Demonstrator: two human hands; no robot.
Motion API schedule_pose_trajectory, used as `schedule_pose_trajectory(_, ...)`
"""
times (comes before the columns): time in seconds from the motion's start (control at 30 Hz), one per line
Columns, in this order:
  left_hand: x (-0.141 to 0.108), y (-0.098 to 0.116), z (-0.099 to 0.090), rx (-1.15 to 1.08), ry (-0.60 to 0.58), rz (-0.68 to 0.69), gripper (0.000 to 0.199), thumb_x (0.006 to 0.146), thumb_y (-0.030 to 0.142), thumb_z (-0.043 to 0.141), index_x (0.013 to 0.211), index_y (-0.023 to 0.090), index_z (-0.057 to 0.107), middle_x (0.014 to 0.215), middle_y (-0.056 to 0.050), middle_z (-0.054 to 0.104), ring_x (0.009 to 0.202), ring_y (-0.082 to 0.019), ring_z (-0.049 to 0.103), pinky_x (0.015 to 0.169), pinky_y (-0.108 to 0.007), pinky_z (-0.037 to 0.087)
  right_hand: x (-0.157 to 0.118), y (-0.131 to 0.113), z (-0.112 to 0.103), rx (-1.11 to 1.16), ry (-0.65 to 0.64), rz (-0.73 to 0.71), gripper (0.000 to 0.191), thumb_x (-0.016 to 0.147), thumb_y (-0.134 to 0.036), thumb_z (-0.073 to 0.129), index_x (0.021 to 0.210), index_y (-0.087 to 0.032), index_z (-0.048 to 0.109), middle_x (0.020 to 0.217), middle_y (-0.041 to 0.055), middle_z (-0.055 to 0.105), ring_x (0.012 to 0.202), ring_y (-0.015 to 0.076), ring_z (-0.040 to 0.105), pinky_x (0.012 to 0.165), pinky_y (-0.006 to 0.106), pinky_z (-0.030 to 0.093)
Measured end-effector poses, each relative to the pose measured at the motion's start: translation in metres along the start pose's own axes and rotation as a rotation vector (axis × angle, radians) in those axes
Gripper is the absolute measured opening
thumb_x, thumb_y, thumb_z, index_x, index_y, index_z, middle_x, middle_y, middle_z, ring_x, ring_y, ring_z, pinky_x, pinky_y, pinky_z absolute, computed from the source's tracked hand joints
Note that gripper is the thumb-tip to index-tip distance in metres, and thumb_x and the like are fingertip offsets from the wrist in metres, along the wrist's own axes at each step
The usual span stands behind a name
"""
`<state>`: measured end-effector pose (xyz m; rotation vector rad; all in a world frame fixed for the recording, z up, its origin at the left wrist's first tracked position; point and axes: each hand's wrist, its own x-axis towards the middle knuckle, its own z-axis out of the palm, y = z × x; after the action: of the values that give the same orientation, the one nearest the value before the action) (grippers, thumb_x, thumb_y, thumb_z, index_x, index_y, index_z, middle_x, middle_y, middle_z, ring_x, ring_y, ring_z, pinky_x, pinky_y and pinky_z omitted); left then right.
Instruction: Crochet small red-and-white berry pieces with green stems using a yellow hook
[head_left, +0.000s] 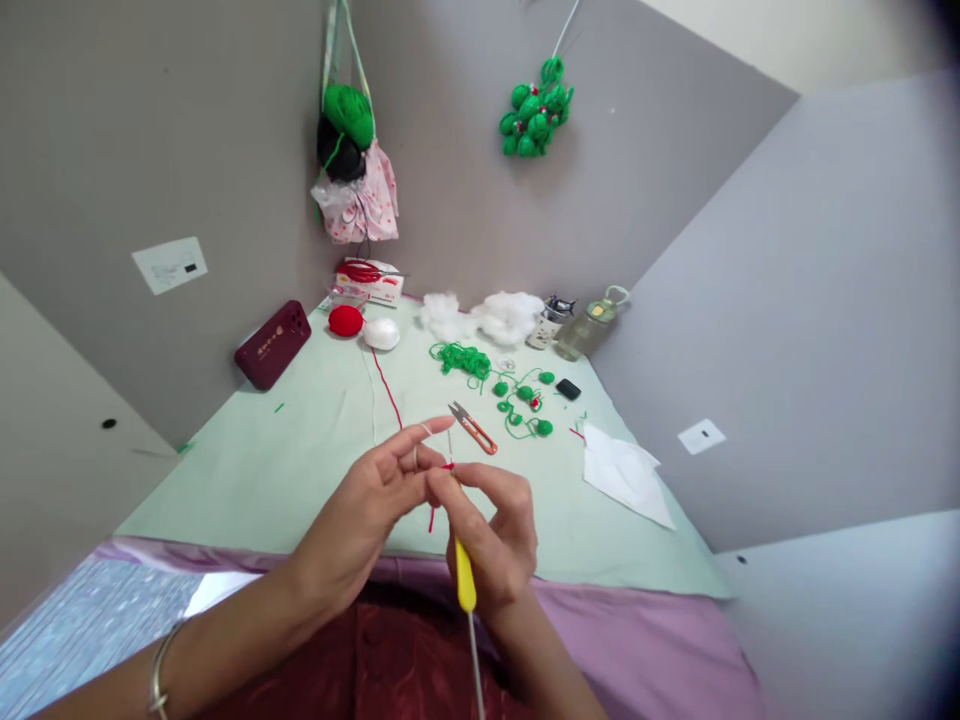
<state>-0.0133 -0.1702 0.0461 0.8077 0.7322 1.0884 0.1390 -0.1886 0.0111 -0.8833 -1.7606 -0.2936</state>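
My right hand (495,530) grips a crochet hook (465,578) by its yellow handle, its metal shaft pointing down toward my lap. My left hand (358,515) pinches a tiny piece of red crochet work (448,466) between thumb and finger, where both hands' fingertips meet. White yarn (427,429) runs over the raised left index finger. Below the fingertips hangs a short red yarn tail (431,520). Fingers partly cover the crochet piece, so its stitches cannot be made out. Just beyond the hands lie orange-handled thread snips (475,430).
A red yarn ball (346,321) and a white yarn ball (381,334) sit at the back left. Green yarn (461,362), several small green crocheted balls (525,393) and stuffing (508,317) lie behind the snips. A phone (274,345), bottle (592,325) and white paper (624,475) flank the table.
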Motion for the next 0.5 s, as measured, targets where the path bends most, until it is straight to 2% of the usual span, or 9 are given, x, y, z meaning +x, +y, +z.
schedule_pose_trajectory(0.07, 0.003, 0.001, -0.003, -0.093, -0.036, -0.13, 0.053, 0.081, 0.036, 0.089, 0.131, 0.023, 0.076, 0.085, 0.001, 0.067, 0.078, -0.013, 0.056, 0.08, -0.026, 0.047, 0.003, 0.0, -0.002, 0.161, 0.042, 0.152, 0.036, 0.1, -0.01, 0.059, 0.125, -0.031, 0.073, 0.104, 0.0059, 0.075, 0.092, 0.0192, 0.072, 0.076, 0.034, 0.061)
schedule_pose_trajectory(0.1, 0.005, 0.002, -0.004, -0.113, -0.038, -0.149, 0.052, 0.081, 0.035, 0.089, 0.13, 0.023, 0.076, 0.085, 0.0, 0.068, 0.078, -0.012, 0.056, 0.081, -0.026, 0.046, 0.007, 0.0, -0.003, 0.265, 0.061, 0.259, 0.03, 0.102, -0.011, 0.056, 0.118, -0.029, 0.074, 0.097, 0.0048, 0.074, 0.088, 0.0186, 0.071, 0.075, 0.034, 0.061)
schedule_pose_trajectory(0.17, 0.007, 0.003, -0.005, -0.101, -0.019, -0.107, 0.048, 0.082, 0.031, 0.088, 0.128, 0.023, 0.077, 0.085, 0.001, 0.068, 0.08, -0.012, 0.057, 0.083, -0.025, 0.046, 0.014, 0.001, -0.006, 0.438, 0.108, 0.428, 0.023, 0.104, -0.017, 0.054, 0.105, -0.026, 0.075, 0.082, 0.0022, 0.071, 0.08, 0.0183, 0.069, 0.074, 0.035, 0.059)
schedule_pose_trajectory(0.23, 0.007, 0.003, -0.003, -0.051, -0.022, -0.05, 0.043, 0.081, 0.029, 0.087, 0.124, 0.025, 0.08, 0.084, 0.001, 0.067, 0.082, -0.013, 0.059, 0.085, -0.025, 0.046, 0.02, 0.001, -0.007, 0.518, 0.092, 0.508, 0.02, 0.104, -0.021, 0.056, 0.098, -0.025, 0.075, 0.08, 0.0017, 0.071, 0.079, 0.0184, 0.069, 0.075, 0.036, 0.059)
schedule_pose_trajectory(0.3, 0.006, 0.001, 0.0, -0.008, -0.034, -0.01, 0.04, 0.081, 0.028, 0.087, 0.12, 0.026, 0.081, 0.085, 0.001, 0.068, 0.086, -0.015, 0.061, 0.086, -0.027, 0.047, 0.02, 0.002, -0.004, 0.51, 0.038, 0.511, 0.019, 0.104, -0.02, 0.058, 0.098, -0.025, 0.076, 0.086, 0.0028, 0.075, 0.084, 0.0189, 0.071, 0.077, 0.036, 0.06)
schedule_pose_trajectory(0.37, 0.006, -0.002, 0.003, 0.005, -0.035, 0.03, 0.039, 0.081, 0.028, 0.088, 0.119, 0.027, 0.081, 0.085, 0.001, 0.07, 0.088, -0.015, 0.063, 0.088, -0.027, 0.048, 0.015, 0.003, -0.001, 0.442, 0.01, 0.456, 0.02, 0.102, -0.016, 0.059, 0.103, -0.026, 0.077, 0.092, 0.0036, 0.076, 0.088, 0.0191, 0.071, 0.077, 0.036, 0.06)
schedule_pose_trajectory(0.43, 0.007, -0.005, 0.003, -0.005, -0.02, 0.054, 0.041, 0.08, 0.029, 0.089, 0.12, 0.029, 0.081, 0.083, 0.003, 0.071, 0.084, -0.014, 0.062, 0.086, -0.026, 0.047, 0.009, 0.003, 0.002, 0.337, 0.021, 0.346, 0.027, 0.101, -0.012, 0.059, 0.114, -0.028, 0.076, 0.098, 0.005, 0.076, 0.09, 0.0192, 0.072, 0.075, 0.035, 0.061)
schedule_pose_trajectory(0.5, 0.009, -0.007, 0.001, -0.036, -0.035, -0.004, 0.041, 0.081, 0.031, 0.089, 0.122, 0.028, 0.081, 0.085, 0.002, 0.072, 0.082, -0.013, 0.061, 0.084, -0.026, 0.047, 0.004, 0.004, 0.003, 0.236, 0.032, 0.215, 0.035, 0.099, -0.009, 0.062, 0.123, -0.03, 0.075, 0.106, 0.0073, 0.076, 0.093, 0.0202, 0.073, 0.076, 0.036, 0.061)
